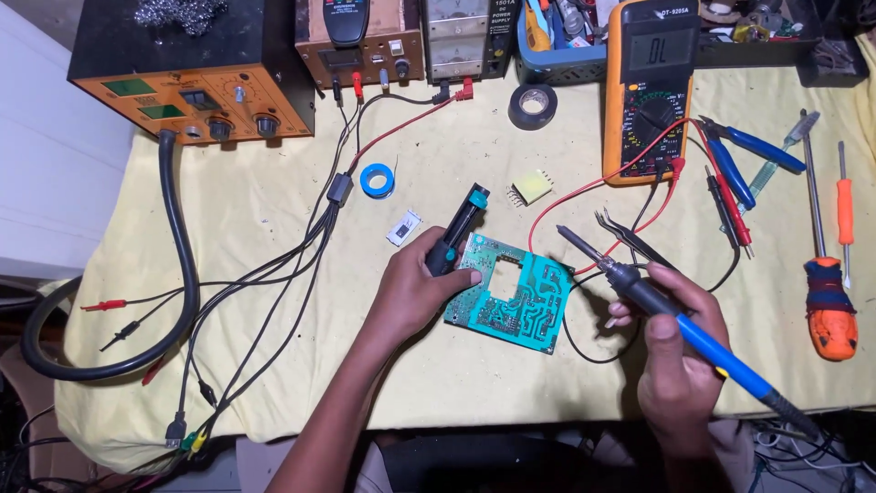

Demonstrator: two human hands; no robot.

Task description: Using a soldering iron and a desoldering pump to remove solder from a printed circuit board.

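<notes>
The left hand [415, 292] grips a solder sucker [456, 228] over the green circuit board [511, 292] lying mid-table. The right hand [675, 351] grasps a soldering iron [657, 301] just right of it. The board looks light, stiff, fragile; best held by its edges.

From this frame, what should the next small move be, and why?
Probably lower the soldering iron in the right hand so its tip reaches the green circuit board. The tip hangs just off the board's right edge, not touching it, while the left hand holds the solder sucker at the board's upper left corner, which looks ready for work on a joint.
</notes>
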